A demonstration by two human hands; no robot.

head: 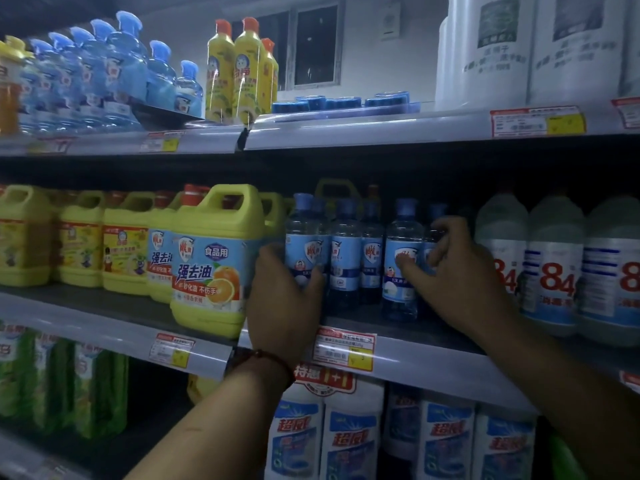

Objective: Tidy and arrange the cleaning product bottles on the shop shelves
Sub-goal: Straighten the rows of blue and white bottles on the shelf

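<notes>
Now left hand (284, 299) grips leftmost blue bottle (303, 233) — right hand (453, 275) clasps rightward blue bottle (401, 233), middle shelf (433, 358).

The left hand (283, 297) wears a thin wrist band (274, 363), seemingly dark red beads.
</notes>
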